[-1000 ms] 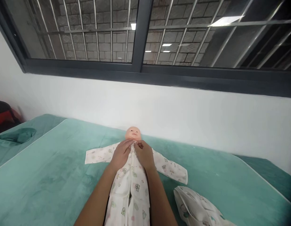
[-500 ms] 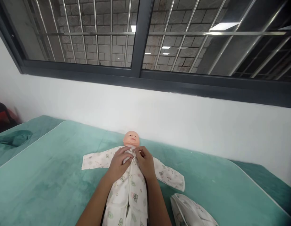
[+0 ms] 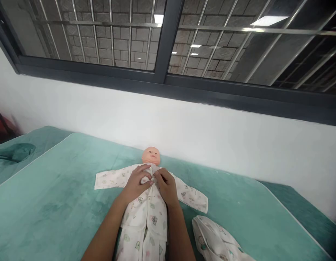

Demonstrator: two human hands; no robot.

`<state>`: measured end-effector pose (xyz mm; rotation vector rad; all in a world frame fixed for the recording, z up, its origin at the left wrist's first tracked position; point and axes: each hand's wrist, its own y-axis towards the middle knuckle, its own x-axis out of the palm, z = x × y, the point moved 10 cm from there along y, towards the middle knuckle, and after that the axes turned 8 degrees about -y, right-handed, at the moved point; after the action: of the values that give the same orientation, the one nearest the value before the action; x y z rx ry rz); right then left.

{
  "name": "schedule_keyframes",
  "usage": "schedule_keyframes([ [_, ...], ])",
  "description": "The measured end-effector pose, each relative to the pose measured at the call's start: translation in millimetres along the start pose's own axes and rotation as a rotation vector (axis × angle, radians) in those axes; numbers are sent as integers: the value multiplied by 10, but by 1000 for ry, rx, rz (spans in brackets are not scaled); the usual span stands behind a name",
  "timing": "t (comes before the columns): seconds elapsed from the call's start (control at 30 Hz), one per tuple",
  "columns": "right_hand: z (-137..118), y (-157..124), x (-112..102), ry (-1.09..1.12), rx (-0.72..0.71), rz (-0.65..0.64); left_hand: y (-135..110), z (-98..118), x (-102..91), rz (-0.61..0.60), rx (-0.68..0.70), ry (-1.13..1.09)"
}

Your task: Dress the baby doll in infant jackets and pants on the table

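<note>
A baby doll (image 3: pixel 150 156) lies on its back, head toward the wall. It wears a white printed baby shirt (image 3: pixel 192 197) with both sleeves spread out, and matching printed trousers (image 3: pixel 129 244) below. My left hand (image 3: pixel 137 182) rests on the upper chest, thumb and fingers closed on the shirt's front edge. Beside it my right hand (image 3: pixel 165 185) pinches the other front edge just below the neck, its fingers curled. The fingertips of both hands nearly meet at the front opening. What exactly lies between them is too small to make out.
A green padded cover (image 3: pixel 61 203) spreads beneath the doll. A folded white printed cloth (image 3: pixel 215 239) lies at the lower right. Behind stands a white wall (image 3: pixel 168 119) under a dark-framed barred window (image 3: pixel 162 78). Something dark and red (image 3: pixel 3 127) is at the far left.
The view has shifted slightly, so the doll and cloth appear a little higher. Both hands stay at the shirt's upper front, with the right fingers a little lower along the opening.
</note>
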<state>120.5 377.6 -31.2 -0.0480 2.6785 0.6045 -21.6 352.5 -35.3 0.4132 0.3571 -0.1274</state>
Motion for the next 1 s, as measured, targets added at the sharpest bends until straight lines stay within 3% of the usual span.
schedule_keyframes([
  [0.13, -155, -53, 11, -27, -68, -15, 18, 4, -1, 17, 18, -7],
  [0.23, -136, -92, 27, -6, -17, -29, 17, -2, -18, 28, 17, -34],
  [0.33, -90, -113, 0, 9, 37, -33, -28, -13, -5, -37, -11, -98],
  [0.63, -287, -185, 1, -51, 60, -304, -243, 13, 34, -265, -112, -309],
  [0.87, -445, -395, 21, -219, 80, -532, -236, 28, 63, -309, -21, -90],
  [1.0, -427, -480, 25, -281, 105, -592, -248, -13, 90, -319, -21, -76],
])
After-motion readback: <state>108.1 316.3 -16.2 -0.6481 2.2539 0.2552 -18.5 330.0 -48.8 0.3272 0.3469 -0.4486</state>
